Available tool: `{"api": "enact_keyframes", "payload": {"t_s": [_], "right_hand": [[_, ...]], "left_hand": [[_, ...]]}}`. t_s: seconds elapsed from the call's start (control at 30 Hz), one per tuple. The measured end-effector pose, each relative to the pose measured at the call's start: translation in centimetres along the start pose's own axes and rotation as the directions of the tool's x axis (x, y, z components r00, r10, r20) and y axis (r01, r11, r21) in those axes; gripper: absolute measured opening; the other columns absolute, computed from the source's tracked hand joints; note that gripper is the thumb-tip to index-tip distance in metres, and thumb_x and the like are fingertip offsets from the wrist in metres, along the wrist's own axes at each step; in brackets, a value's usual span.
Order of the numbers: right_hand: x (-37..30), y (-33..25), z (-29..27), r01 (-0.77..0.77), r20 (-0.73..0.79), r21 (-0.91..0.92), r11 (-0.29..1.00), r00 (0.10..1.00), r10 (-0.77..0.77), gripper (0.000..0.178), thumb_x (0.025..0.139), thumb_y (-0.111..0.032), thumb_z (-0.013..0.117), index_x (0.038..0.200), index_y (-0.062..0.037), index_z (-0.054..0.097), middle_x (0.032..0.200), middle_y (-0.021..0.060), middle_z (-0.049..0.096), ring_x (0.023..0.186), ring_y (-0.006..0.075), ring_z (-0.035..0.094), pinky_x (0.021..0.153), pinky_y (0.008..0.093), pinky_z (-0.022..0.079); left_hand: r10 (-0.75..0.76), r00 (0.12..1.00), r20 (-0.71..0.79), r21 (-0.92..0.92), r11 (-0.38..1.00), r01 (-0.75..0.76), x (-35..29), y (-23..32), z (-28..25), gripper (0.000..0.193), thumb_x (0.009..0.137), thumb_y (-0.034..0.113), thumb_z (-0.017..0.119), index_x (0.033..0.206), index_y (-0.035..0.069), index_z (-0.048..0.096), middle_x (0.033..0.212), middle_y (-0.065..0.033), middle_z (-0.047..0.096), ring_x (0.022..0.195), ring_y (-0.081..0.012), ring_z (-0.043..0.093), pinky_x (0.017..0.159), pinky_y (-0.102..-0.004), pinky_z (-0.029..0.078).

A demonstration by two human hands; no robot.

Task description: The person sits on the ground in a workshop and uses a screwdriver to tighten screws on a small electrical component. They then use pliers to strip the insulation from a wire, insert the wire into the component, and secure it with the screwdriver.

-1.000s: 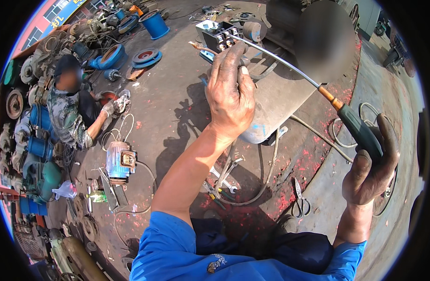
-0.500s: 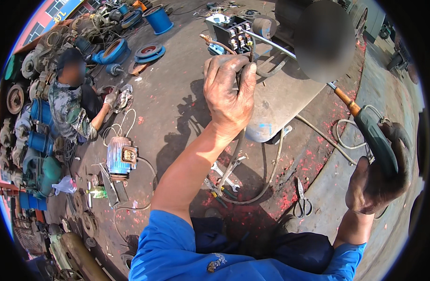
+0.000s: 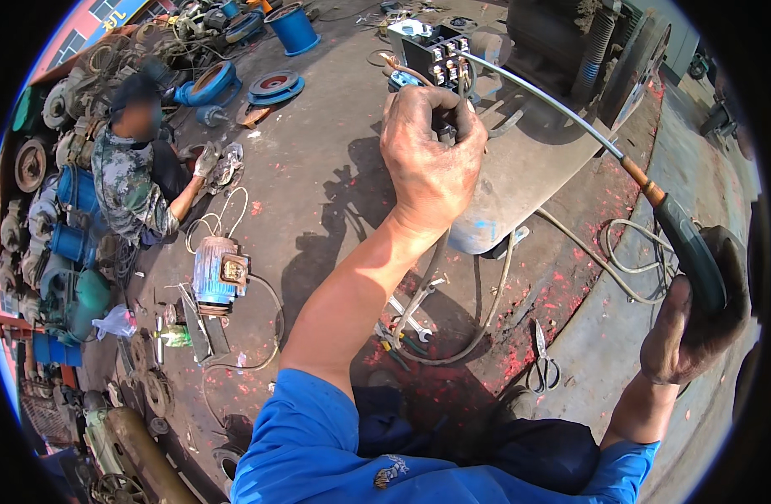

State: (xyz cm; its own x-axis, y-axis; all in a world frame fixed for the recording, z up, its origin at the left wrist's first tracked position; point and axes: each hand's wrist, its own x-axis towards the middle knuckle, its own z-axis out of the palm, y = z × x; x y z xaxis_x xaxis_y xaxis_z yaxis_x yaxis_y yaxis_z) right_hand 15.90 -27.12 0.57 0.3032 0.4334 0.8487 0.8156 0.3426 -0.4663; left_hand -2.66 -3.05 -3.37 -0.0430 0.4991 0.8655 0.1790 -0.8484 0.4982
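Observation:
My left hand (image 3: 433, 160) is closed in a pinch on a grey cable (image 3: 442, 252), which hangs below it and loops over the ground. Just beyond its fingertips is a black terminal block (image 3: 430, 55) with several metal screw terminals. One bare copper wire end (image 3: 395, 64) sticks out beside the block. My right hand (image 3: 696, 323) wraps round the dark green handle of a long screwdriver (image 3: 686, 244). The screwdriver's thin shaft reaches across to the block, its tip at the terminals. What my left fingers press on is partly hidden behind them.
A grey metal plate (image 3: 520, 181) extends below large dark machinery (image 3: 553, 50). Scissors (image 3: 543, 361) and a wrench (image 3: 413, 321) lie on the ground. At left, a person (image 3: 133, 172) in camouflage crouches near a small blue motor (image 3: 216, 273) and piled motor parts (image 3: 74, 202).
My left hand has shifted slightly right and its fingers have curled tighter. My right hand has moved a little right and down with the screwdriver, whose tip stays at the terminal block.

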Motion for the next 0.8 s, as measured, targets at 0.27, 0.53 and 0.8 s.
{"api": "enact_keyframes", "payload": {"t_s": [0.27, 0.53, 0.8], "right_hand": [[1.3, -1.1, -1.4, -0.105, 0.111, -0.104, 0.989, 0.987, 0.117, 0.044, 0.107, -0.033, 0.057, 0.134, 0.0018, 0.06, 0.125, 0.0177, 0.066, 0.109, 0.0246, 0.069, 0.092, 0.0353, 0.058], [1.6, -2.4, -0.5, -0.041, 0.059, -0.05, 0.998, 0.997, 0.043, 0.04, 0.107, -0.029, 0.058, 0.131, 0.0031, 0.06, 0.123, 0.0166, 0.066, 0.11, 0.0233, 0.067, 0.092, 0.0338, 0.057], [1.6, -2.3, -0.6, -0.051, 0.055, -0.07, 0.996, 0.997, 0.055, 0.04, 0.106, -0.03, 0.06, 0.128, 0.0029, 0.062, 0.116, 0.012, 0.068, 0.087, 0.0112, 0.062, 0.076, 0.0208, 0.048]], "left_hand": [[-0.067, 0.998, -0.016, -0.029, 0.997, 0.067, 0.4, 0.7, 0.1, 0.017, 0.078, -0.003, 0.077, 0.085, 0.002, 0.062, 0.081, -0.0091, 0.061, 0.074, -0.0247, 0.06, 0.068, -0.0386, 0.05], [0.012, 0.999, -0.035, 0.017, 1.0, -0.011, 0.4, 0.0, 0.5, 0.012, 0.087, 0.0, 0.076, 0.093, -0.001, 0.065, 0.079, -0.0028, 0.065, 0.071, -0.008, 0.057, 0.067, -0.0261, 0.048], [0.171, 0.985, -0.03, 0.123, 0.978, -0.166, 0.3, -0.7, 0.5, 0.014, 0.086, 0.0, 0.077, 0.093, 0.0, 0.065, 0.082, -0.0044, 0.065, 0.071, -0.013, 0.06, 0.066, -0.0295, 0.05]]}}
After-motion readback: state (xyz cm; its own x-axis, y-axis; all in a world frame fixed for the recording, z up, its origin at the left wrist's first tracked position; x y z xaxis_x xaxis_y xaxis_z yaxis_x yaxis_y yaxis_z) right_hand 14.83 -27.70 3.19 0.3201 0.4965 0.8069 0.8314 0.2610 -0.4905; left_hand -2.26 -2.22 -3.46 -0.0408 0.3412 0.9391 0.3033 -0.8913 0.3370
